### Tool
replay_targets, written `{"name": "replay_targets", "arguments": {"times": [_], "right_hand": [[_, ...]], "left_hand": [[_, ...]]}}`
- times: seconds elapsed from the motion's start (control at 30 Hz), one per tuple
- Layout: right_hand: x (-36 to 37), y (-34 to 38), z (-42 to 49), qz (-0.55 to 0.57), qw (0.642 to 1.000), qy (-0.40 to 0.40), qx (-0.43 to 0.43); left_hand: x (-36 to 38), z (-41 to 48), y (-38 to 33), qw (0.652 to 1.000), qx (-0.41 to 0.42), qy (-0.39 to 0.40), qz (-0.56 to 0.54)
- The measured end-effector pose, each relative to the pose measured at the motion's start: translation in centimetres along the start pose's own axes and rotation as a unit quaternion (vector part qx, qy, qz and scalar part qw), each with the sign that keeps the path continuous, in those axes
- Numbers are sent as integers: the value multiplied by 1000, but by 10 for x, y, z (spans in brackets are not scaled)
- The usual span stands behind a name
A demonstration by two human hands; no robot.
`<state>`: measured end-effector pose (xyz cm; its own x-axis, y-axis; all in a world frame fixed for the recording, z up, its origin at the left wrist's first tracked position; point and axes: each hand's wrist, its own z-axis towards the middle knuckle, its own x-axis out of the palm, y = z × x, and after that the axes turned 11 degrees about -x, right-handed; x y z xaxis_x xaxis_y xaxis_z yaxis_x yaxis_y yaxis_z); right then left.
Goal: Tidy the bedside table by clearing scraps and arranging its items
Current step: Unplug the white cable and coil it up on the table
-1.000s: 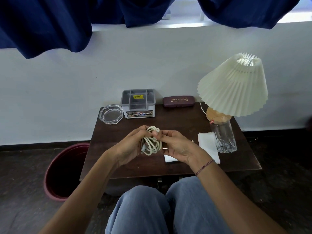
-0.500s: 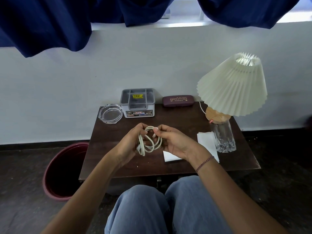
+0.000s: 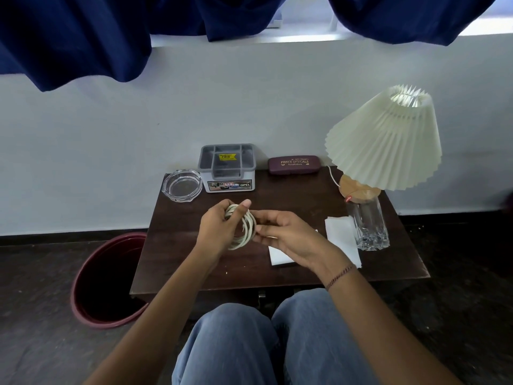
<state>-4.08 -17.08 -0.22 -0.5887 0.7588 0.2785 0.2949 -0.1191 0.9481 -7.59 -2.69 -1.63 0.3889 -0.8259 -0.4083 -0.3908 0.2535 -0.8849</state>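
A: What do we count on the bedside table [image 3: 177,245]?

B: One glass ashtray [image 3: 182,185] at the back left, one grey organiser box [image 3: 227,168] just beside it, one maroon spectacle case [image 3: 293,164] against the wall, one lamp [image 3: 384,140] with a pleated shade at the right, and one empty tumbler [image 3: 367,223] in front of its base. We see two white paper pieces [image 3: 340,234] near the tumbler, partly hidden by our wrist.

A: And the cable?

B: One coiled white cable [image 3: 245,229], held above the middle of the table. Our left hand [image 3: 219,232] is closed around the loops, thumb up. Our right hand [image 3: 288,237] pinches the coil's right side with its fingertips, the other fingers loosely curled.

A: On the floor?

B: One maroon bin [image 3: 91,276], left of the table.
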Motion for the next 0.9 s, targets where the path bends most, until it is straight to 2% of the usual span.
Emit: {"name": "replay_targets", "arguments": {"times": [0.07, 0.13, 0.23, 0.3, 0.43, 0.47, 0.5, 0.67, 0.8, 0.9], "right_hand": [[-1, 2, -2, -9, 1000, 7, 6], [4, 0, -1, -136, 990, -21, -22], [11, -5, 0, -275, 954, -88, -81], [14, -6, 1, -373, 912, -109, -129], [21, -13, 0, -580, 782, -102, -202], [22, -16, 0, -603, 763, -96, -212], [22, -18, 0, -609, 758, -93, -214], [9, -9, 3, -508, 834, -110, -186], [1, -4, 5, -424, 891, -53, -153], [-4, -3, 4, -285, 951, -30, -119]], "left_hand": [[2, -1, 1, 1000, 10, -12, 25], [6, -1, 1, 999, 12, -20, 33], [8, 0, -1, 999, 4, -30, 39], [8, 1, -1, 998, 6, -33, 60], [14, 1, -1, 998, -30, -31, 40], [15, 1, -1, 998, -36, -30, 33], [16, 2, -1, 999, -38, -27, 26], [11, -5, 6, 998, 41, 36, 35], [2, -10, 8, 990, 127, 49, 28], [0, -13, 0, 977, 192, 41, 79]]}}
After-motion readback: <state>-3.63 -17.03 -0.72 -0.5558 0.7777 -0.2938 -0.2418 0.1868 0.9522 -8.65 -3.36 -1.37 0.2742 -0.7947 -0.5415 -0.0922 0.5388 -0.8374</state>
